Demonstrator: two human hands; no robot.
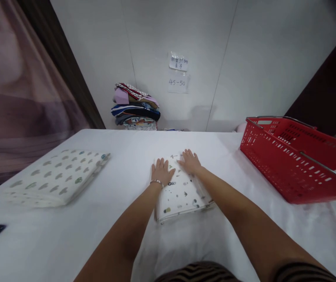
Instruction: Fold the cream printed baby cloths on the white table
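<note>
Textile sorting room, stacked fabrics (135, 107) (folded), red basket (297, 156)

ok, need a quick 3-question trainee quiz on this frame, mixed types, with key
1. True or false: both hands, the left hand and the right hand, lie flat on the folded patterned cloth.
2. Multiple choice: the red basket sits on the person's
A. left
B. right
C. lap
3. Fill in: the second folded cloth, on the left, lies on the white ____.

Key: 1 true; 2 B; 3 table.
</note>
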